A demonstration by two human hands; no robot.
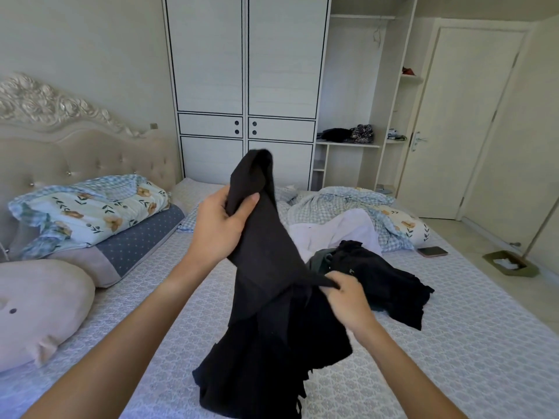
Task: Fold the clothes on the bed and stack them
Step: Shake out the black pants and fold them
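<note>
While both bare arms reach in from the bottom of the frame, the left hand (222, 225) grips a long black knit garment (266, 297) near its upper end, fingers and thumb curled round the cloth, at the middle of the frame. The right hand (348, 300), lower and right of centre, pinches a pulled-out edge of the same garment between thumb and fingers. From these two holds the garment hangs down, its lower hem spreading over the pale patterned bedsheet (453, 343) at bottom centre.

Just right of the right hand lies a crumpled heap of black clothes (390, 282) on the sheet, with a white garment (338, 231) behind it and a blue-checked floral quilt (363, 207) bunched further back toward the bed's far edge. A pink-cased phone (432, 251) rests close to the bed's right edge, near the quilt.

At the left of the frame, a folded floral quilt (90, 207) sits on a grey dotted pillow (133, 246), and a pale pink plush cushion (39, 309) lies below them at the left edge. Open sheet runs between these and the hanging garment, and more bare sheet fills the lower right.

Beyond the bed's right edge, a green dustpan (511, 264) stands on the floor, before a closed white door (462, 116). A white wardrobe (248, 71) stands behind the bed at top centre.
</note>
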